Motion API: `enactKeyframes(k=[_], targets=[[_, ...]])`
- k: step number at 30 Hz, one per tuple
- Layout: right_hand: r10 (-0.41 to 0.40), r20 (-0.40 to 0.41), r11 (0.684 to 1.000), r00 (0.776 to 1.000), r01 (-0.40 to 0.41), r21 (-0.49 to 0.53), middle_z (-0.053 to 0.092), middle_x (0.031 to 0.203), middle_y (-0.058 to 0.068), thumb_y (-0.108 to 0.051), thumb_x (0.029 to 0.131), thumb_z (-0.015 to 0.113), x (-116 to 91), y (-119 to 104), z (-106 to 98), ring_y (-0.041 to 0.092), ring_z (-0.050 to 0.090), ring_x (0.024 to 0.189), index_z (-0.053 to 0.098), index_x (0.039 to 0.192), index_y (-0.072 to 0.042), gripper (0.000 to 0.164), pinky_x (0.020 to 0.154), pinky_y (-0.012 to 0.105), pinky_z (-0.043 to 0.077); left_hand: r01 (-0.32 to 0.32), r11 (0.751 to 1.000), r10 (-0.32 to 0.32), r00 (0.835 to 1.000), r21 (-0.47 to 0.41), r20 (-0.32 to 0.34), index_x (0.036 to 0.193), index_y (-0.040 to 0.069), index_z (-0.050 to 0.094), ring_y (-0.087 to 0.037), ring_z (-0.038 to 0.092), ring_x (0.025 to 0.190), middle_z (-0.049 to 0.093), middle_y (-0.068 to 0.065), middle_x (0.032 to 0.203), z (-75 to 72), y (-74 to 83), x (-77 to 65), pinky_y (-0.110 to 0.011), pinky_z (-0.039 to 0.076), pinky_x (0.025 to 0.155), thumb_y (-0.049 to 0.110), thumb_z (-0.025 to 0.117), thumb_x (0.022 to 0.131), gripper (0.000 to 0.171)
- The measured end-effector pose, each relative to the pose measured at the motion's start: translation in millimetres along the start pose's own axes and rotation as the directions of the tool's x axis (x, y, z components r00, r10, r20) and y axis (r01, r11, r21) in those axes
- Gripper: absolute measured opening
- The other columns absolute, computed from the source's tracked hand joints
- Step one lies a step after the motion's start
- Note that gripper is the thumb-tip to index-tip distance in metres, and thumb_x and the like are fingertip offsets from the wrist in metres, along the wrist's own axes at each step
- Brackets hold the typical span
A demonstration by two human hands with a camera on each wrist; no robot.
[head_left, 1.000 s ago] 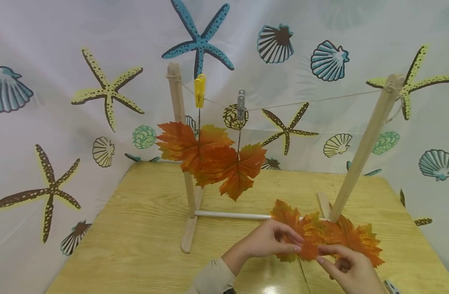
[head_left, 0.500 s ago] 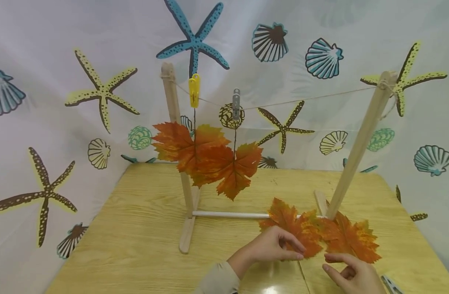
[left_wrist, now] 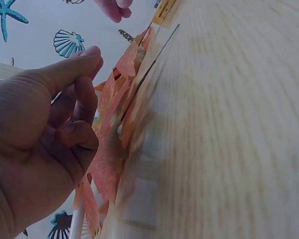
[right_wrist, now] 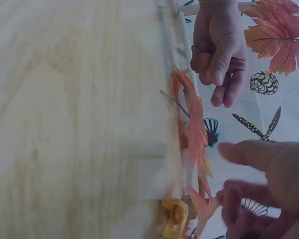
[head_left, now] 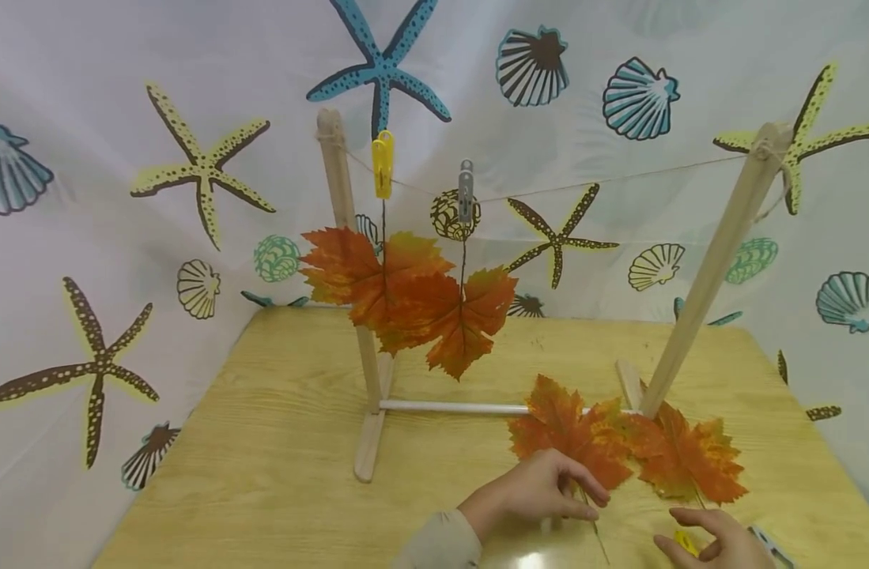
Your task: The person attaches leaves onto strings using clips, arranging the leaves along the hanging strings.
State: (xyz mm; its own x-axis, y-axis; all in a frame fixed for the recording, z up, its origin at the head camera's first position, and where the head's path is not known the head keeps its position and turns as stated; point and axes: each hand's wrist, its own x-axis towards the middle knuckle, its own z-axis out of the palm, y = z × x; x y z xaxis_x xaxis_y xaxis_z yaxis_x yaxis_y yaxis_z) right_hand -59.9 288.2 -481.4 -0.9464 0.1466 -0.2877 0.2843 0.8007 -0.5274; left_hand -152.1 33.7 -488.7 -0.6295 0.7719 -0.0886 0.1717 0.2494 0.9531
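Curving over a bright yellow plastic clothespin (head_left: 685, 543) in the head view, the right hand (head_left: 722, 544) has thumb and forefinger apart, the clothespin showing between them; the left hand (head_left: 541, 486), loosely curled, grips nothing visible beside a serrated orange-red artificial leaf (head_left: 565, 423). A hasty pinch might push the clothespin aside, because little of it shows between those fingers. The leaf lies beyond the left fingers, its long axis slanting, blade away from the person, thin dark stem (head_left: 601, 541) pointing back past the fingertips. In the left wrist view, that stem slants close beyond the left fingertips, so a stray brush could twist the leaf. In the right wrist view, the clothespin sits beside the right fingers; contact cannot be told, nor its long axis.
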Motion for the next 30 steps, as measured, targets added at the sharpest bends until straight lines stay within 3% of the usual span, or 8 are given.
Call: enactKeyframes(k=[6, 15, 20, 23, 28, 30], targets=[[0.012, 0.101, 0.981, 0.995, 0.007, -0.192, 0.073, 0.107, 0.022, -0.065, 0.078, 0.073, 10, 7, -11, 0.036, 0.069, 0.089, 0.068, 0.118, 0.008, 0.084, 0.077, 0.052, 0.056, 0.024, 0.999, -0.025, 1.000, 0.040, 0.003, 0.108, 0.013, 0.077, -0.004, 0.059, 0.057, 0.076, 0.011, 0.103, 1.6, 0.8, 3.0, -0.019, 0.051, 0.054, 0.010, 0.078, 0.087, 0.021], [0.127, 0.200, 0.967, 0.972, -0.075, -0.245, 0.072, 0.103, 0.021, -0.072, 0.067, 0.078, 14, 20, -14, 0.035, 0.069, 0.090, 0.067, 0.114, 0.010, 0.095, 0.079, 0.051, 0.055, 0.046, 0.999, -0.046, 0.998, 0.019, 0.033, 0.108, 0.012, 0.077, -0.006, 0.055, 0.053, 0.076, 0.006, 0.101, 3.7, -2.3, 8.5, -0.020, 0.046, 0.046, 0.004, 0.074, 0.089, 0.021], [0.141, 0.257, 0.971, 0.956, -0.083, -0.225, 0.072, 0.094, 0.012, -0.070, 0.066, 0.079, 15, 24, -18, 0.028, 0.068, 0.083, 0.068, 0.110, 0.007, 0.090, 0.075, 0.047, 0.056, 0.054, 0.998, -0.056, 0.998, 0.035, 0.034, 0.108, 0.014, 0.077, -0.005, 0.053, 0.051, 0.076, 0.005, 0.099, 3.9, -4.7, 9.6, -0.021, 0.046, 0.046, 0.001, 0.071, 0.090, 0.024], [0.160, 0.259, 0.969, 0.953, -0.101, -0.224, 0.071, 0.089, 0.006, -0.071, 0.066, 0.079, 15, 27, -16, 0.023, 0.066, 0.079, 0.069, 0.105, 0.004, 0.085, 0.072, 0.045, 0.056, 0.052, 0.996, -0.054, 0.998, 0.071, 0.029, 0.108, 0.015, 0.077, -0.002, 0.053, 0.057, 0.075, 0.009, 0.099, 5.2, -5.4, 11.6, -0.020, 0.049, 0.053, 0.000, 0.070, 0.090, 0.025], [0.159, 0.240, 0.961, 0.957, -0.095, -0.258, 0.068, 0.078, 0.001, -0.065, 0.071, 0.079, 9, 26, -15, 0.018, 0.062, 0.068, 0.072, 0.096, -0.001, 0.070, 0.063, 0.038, 0.052, 0.028, 0.988, -0.030, 0.999, 0.152, 0.012, 0.107, 0.015, 0.078, 0.002, 0.055, 0.069, 0.075, 0.009, 0.103, 7.9, -5.3, 15.2, -0.016, 0.050, 0.066, 0.000, 0.069, 0.090, 0.024], [0.156, 0.223, 0.956, 0.962, -0.091, -0.278, 0.059, 0.065, -0.004, -0.063, 0.072, 0.080, 5, 22, -16, 0.012, 0.053, 0.057, 0.073, 0.085, -0.006, 0.059, 0.054, 0.030, 0.045, 0.021, 0.983, -0.020, 1.000, 0.182, -0.008, 0.106, 0.016, 0.078, 0.004, 0.056, 0.071, 0.075, 0.009, 0.103, 9.6, -5.0, 15.9, -0.015, 0.050, 0.068, 0.001, 0.069, 0.091, 0.024]])
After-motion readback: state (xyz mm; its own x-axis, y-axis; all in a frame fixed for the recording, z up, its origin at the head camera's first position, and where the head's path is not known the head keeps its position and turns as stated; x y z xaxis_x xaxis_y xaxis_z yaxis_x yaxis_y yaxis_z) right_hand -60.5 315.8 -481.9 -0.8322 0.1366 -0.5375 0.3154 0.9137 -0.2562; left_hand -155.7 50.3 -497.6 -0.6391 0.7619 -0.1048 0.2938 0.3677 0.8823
